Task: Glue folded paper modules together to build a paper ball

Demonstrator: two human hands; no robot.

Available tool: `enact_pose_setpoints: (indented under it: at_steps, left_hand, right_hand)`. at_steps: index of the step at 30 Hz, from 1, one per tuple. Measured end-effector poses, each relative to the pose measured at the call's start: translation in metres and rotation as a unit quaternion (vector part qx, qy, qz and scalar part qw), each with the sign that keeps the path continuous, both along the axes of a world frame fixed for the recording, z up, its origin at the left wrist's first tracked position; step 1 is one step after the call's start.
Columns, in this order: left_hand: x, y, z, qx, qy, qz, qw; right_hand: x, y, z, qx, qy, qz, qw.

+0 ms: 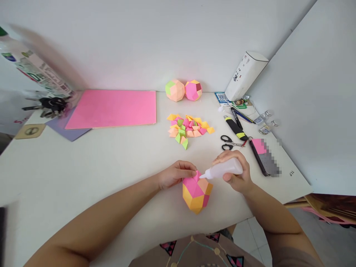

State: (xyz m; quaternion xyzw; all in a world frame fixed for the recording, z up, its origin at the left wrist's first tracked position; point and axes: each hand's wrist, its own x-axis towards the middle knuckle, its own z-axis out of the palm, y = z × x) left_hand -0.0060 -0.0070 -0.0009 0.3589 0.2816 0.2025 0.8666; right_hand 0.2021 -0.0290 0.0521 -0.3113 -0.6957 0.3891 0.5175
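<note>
A many-sided folded paper ball in pink, orange and peach sits near the front of the table. My left hand pinches its upper edge at a pink flap, thumb in front. In my right hand is a translucent white glue bottle, tipped sideways. Its narrow nozzle points left and touches or nearly touches the pink paper by my left thumb; I cannot tell which. Beyond the ball lies a loose pile of small folded paper pieces in orange, pink, peach and green.
Two finished-looking paper balls stand against the wall. Pink paper sheets lie left, beside keys and a large bottle. On the right are scissors, a utility knife, a phone, small glass bottles and a white box.
</note>
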Motion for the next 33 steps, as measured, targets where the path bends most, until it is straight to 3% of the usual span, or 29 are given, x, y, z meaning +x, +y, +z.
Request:
enact_pose_setpoints:
  at_steps: [33]
  left_hand:
    - [0.0003, -0.0003, 0.0039, 0.001, 0.01, -0.004, 1.0]
  right_hand:
    - [0.0004, 0.0018, -0.0028, 0.004, 0.0, -0.026, 1.0]
